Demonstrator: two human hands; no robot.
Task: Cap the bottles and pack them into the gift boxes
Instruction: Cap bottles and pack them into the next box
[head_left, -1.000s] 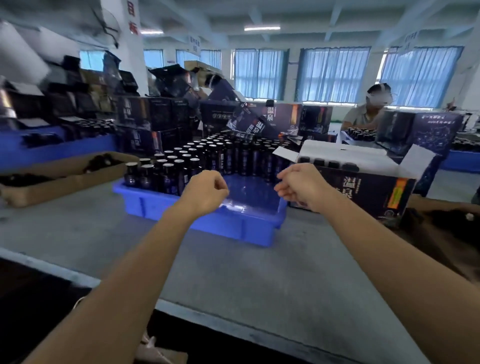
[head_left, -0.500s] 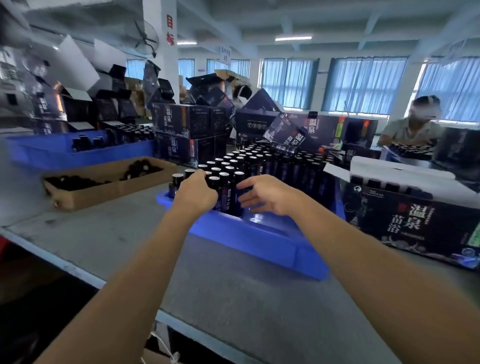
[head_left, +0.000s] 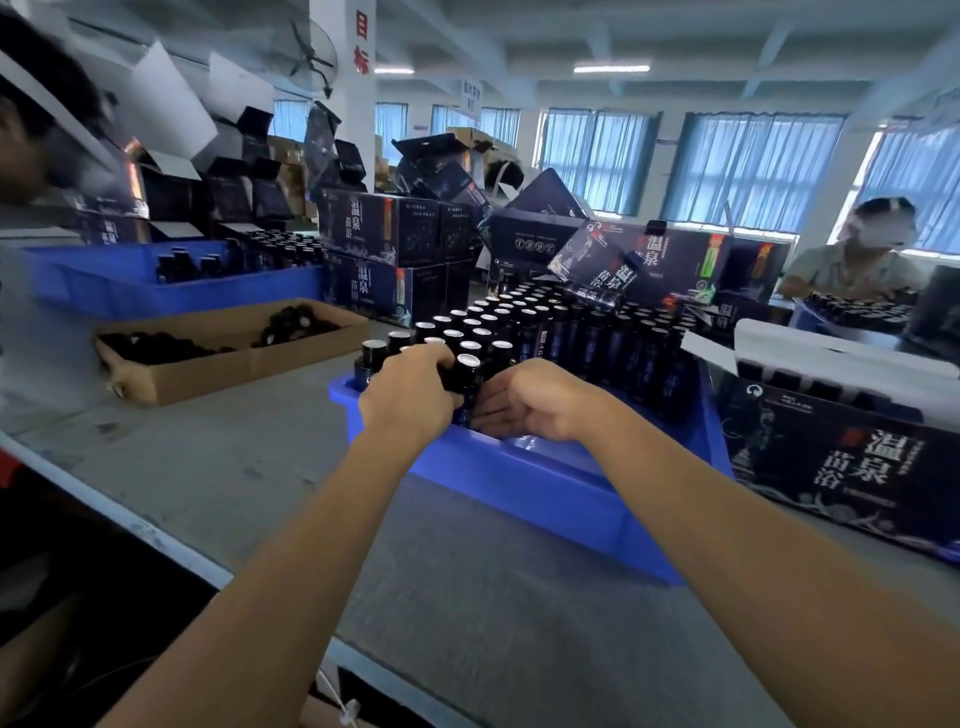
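Left hand (head_left: 410, 400): fingers wrapped round the neck of a dark cylindrical bottle with a round black cap (head_left: 466, 376), at the near-left end of the blue moulded-plastic crate (head_left: 519, 486).

Right hand (head_left: 530, 402): palm turned inward, fingers half-curled against the lower body of the same bottle. I cannot tell whether it grips or only touches.

Behind my hands, rows of matching capped bottles (head_left: 550, 332) stand upright in the crate. They have smooth dark bodies and glossy cap tops that catch the light. Their bluish label print is too blurred to read.

The crate sits on the grey matte table (head_left: 467, 597).

Just beside the crate on my right is an open dark printed-card gift box (head_left: 852, 462) with its white inner flaps raised. Bottle tops show inside it. On its front are large pale characters, 温泉 over 苗浴.

On my left is a shallow brown corrugated-cardboard tray (head_left: 208, 364) holding heaps of loose black caps (head_left: 296, 325).

At the back, a white pillar (head_left: 358, 104) carries 目标 in red.
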